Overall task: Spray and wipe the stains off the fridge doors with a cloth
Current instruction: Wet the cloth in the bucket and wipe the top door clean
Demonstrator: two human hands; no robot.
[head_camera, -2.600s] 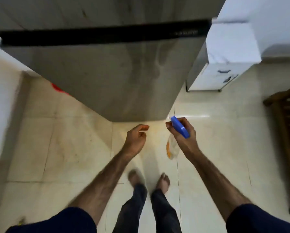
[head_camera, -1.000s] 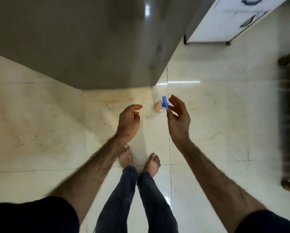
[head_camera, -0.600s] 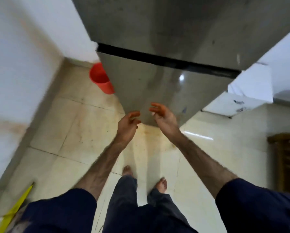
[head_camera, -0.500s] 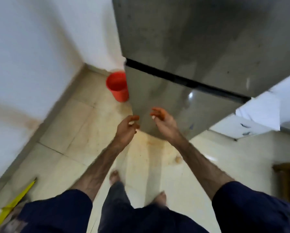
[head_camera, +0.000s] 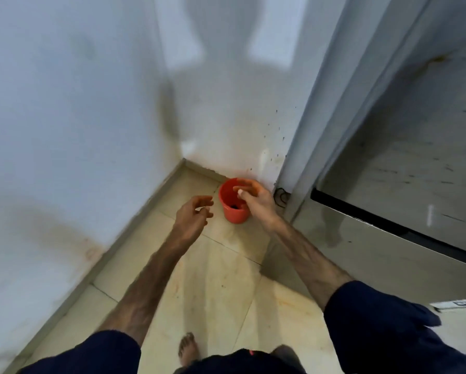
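Red bucket (head_camera: 233, 203) at frame centre, in the floor corner beside the fridge (head_camera: 404, 168); stained steel fridge doors filling the right; right hand (head_camera: 254, 202) above the bucket, fingers loose, empty; left hand (head_camera: 192, 215) lower left of it, loosely curled, empty.

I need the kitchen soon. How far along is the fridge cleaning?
Done: nothing visibly; the grey steel fridge doors still show streaks and specks. In hand: nothing; the left hand and right hand are empty, reaching toward the red plastic bucket. Left: finding a cloth, wiping.
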